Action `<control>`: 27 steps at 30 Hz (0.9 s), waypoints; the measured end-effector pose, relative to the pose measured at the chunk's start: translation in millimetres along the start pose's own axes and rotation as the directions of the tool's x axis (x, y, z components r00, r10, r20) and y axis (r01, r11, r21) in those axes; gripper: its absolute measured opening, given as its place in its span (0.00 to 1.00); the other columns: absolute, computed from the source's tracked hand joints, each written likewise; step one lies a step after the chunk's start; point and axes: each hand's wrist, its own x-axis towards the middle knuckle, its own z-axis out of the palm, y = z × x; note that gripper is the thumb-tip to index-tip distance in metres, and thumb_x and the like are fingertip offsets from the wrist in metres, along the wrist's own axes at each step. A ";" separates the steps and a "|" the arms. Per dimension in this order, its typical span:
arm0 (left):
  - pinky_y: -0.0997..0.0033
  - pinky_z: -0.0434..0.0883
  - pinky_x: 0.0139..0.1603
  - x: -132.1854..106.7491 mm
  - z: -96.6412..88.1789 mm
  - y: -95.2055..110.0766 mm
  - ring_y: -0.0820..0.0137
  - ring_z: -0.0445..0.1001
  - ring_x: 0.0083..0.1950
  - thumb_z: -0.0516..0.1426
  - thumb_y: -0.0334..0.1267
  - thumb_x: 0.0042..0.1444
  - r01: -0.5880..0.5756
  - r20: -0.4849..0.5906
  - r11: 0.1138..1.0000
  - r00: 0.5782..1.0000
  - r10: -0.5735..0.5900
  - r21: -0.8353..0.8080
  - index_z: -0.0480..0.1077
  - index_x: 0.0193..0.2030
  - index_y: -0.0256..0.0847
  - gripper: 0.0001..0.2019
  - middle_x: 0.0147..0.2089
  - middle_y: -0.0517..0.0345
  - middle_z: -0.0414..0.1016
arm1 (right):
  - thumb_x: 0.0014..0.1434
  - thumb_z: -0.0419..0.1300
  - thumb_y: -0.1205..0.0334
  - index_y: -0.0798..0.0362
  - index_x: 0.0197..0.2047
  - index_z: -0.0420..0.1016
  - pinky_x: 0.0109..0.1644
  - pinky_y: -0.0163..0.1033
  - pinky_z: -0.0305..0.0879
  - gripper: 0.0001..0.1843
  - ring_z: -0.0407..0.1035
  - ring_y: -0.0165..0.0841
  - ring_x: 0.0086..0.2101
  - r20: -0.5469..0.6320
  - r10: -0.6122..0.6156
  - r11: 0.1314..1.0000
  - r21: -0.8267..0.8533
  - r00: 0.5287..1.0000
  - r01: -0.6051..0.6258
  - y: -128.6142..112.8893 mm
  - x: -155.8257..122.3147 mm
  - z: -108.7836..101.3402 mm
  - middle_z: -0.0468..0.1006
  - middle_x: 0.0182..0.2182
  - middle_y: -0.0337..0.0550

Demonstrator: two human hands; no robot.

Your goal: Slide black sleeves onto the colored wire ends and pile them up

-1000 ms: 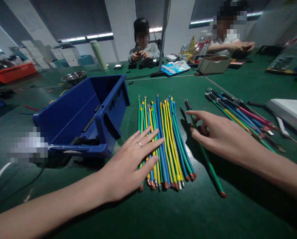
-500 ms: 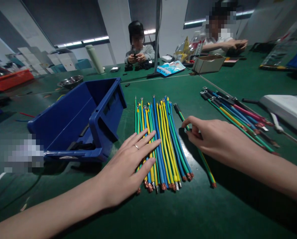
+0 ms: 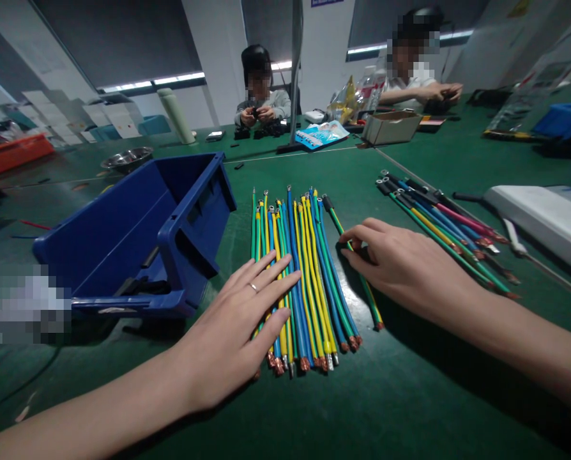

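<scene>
A row of short cables (image 3: 309, 275), yellow, blue and green, lies side by side on the green table, with metal lugs at the far ends and mostly bare copper at the near ends. Across the left part of this row my left hand (image 3: 237, 326) rests palm down, fingers stretched out. My right hand (image 3: 391, 255) pinches a green-and-yellow cable (image 3: 370, 305) between thumb and fingers, just right of the row. That cable has a black sleeve at its far end. Its middle is partly hidden by my fingers.
A blue bin (image 3: 170, 223) with black pieces inside stands at the left. On the right lies another cable bunch (image 3: 439, 223), beside a white device (image 3: 544, 220). Farther back are a metal bowl (image 3: 126, 160), a cardboard box (image 3: 391, 128) and two people working.
My right hand has brought the green-and-yellow cable's near end left, closer to the row. The whole view has shifted slightly. My left hand stays on the cables.
</scene>
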 end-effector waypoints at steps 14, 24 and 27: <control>0.45 0.50 0.73 -1.7 0.1 -1.3 0.64 0.42 0.76 0.43 0.42 0.71 -0.012 0.001 1.000 1.000 0.012 0.007 0.53 0.71 0.51 0.22 0.76 0.64 0.46 | 0.67 0.44 0.56 0.50 0.46 0.79 0.31 0.39 0.58 0.22 0.73 0.37 0.36 -0.033 0.078 0.990 -0.116 0.996 -0.081 17.2 6.7 -4.5 0.77 0.43 0.47; 0.44 0.50 0.73 -2.7 0.7 -1.2 0.61 0.44 0.76 0.44 0.41 0.71 -0.019 -0.016 1.000 1.000 0.019 -0.008 0.53 0.71 0.51 0.23 0.76 0.61 0.46 | 0.62 0.46 0.57 0.53 0.28 0.78 0.26 0.41 0.54 0.22 0.71 0.42 0.31 -0.061 0.194 0.941 -0.269 0.979 -0.204 43.7 9.8 -17.5 0.78 0.31 0.53; 0.44 0.50 0.73 -2.7 1.6 -1.9 0.61 0.44 0.76 0.44 0.41 0.71 -0.021 -0.025 1.000 0.999 0.021 -0.005 0.53 0.71 0.51 0.23 0.76 0.62 0.46 | 0.62 0.47 0.56 0.54 0.25 0.76 0.25 0.41 0.52 0.22 0.70 0.43 0.30 -0.072 0.228 0.923 -0.302 0.971 -0.239 51.5 10.1 -18.3 0.78 0.30 0.55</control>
